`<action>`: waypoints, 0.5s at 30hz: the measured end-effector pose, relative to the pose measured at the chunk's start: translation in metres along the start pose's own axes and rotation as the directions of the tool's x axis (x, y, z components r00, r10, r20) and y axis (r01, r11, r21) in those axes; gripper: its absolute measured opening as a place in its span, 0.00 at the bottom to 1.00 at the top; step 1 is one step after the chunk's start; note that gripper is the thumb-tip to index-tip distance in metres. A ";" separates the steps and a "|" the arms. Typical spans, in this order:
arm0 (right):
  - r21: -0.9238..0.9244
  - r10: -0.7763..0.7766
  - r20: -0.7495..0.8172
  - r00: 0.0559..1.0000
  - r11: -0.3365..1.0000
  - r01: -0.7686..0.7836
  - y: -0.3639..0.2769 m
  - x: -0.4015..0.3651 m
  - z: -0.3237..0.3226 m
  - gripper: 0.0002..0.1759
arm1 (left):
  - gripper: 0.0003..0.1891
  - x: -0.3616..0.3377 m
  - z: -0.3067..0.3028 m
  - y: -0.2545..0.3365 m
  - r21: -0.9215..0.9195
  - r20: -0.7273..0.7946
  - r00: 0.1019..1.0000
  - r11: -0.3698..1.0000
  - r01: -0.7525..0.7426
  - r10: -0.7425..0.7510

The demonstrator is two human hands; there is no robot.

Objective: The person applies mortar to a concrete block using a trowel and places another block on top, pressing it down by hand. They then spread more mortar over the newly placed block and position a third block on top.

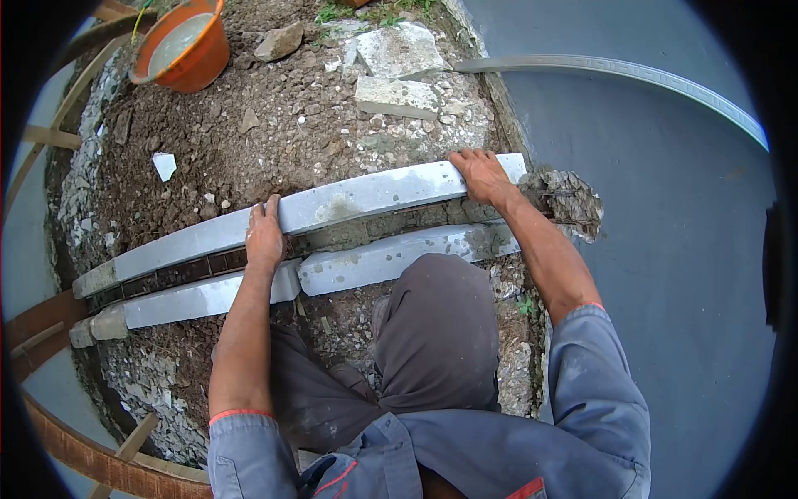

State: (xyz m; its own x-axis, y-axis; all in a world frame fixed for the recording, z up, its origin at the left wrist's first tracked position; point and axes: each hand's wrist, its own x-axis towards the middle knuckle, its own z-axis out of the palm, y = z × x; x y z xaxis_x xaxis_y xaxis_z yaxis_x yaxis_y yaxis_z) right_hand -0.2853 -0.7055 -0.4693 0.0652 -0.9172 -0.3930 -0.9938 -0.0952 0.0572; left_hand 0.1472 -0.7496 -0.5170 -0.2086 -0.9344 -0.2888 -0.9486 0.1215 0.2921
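Observation:
A long pale concrete block (366,200) lies across the ground in front of me, forming the far row. My left hand (265,239) grips it near the middle, fingers hooked over its far edge. Close to its right end my right hand (482,176) holds it the same way, the fingertips bent over the far side. Nearer my knees runs a second row of pale blocks (382,259), parallel to the first, with a joint left of my knee. Between the rows is a narrow gap with grey mortar (357,233) and thin steel bars (187,270).
An orange bucket (204,66) with greyish liquid stands at upper left. Broken block pieces (397,97) and stones (280,41) lie beyond the rows. A metal strip (615,62) crosses the grey wall surface (648,208) on the right. Timber pieces (100,449) are at lower left.

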 end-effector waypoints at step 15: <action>0.068 -0.020 -0.088 0.996 0.997 0.026 0.006 -0.003 0.002 0.32 | 0.39 0.008 -0.002 -0.001 -0.123 -0.079 0.994 0.989 -0.084 0.075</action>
State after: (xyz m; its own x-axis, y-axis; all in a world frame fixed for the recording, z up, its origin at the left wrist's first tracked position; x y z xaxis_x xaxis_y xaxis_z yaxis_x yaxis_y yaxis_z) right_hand -0.2919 -0.7031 -0.4694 0.0927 -0.9458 -0.3113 -0.9956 -0.0923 -0.0160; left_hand 0.1468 -0.7577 -0.5173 -0.2593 -0.9463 -0.1932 -0.8913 0.1574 0.4252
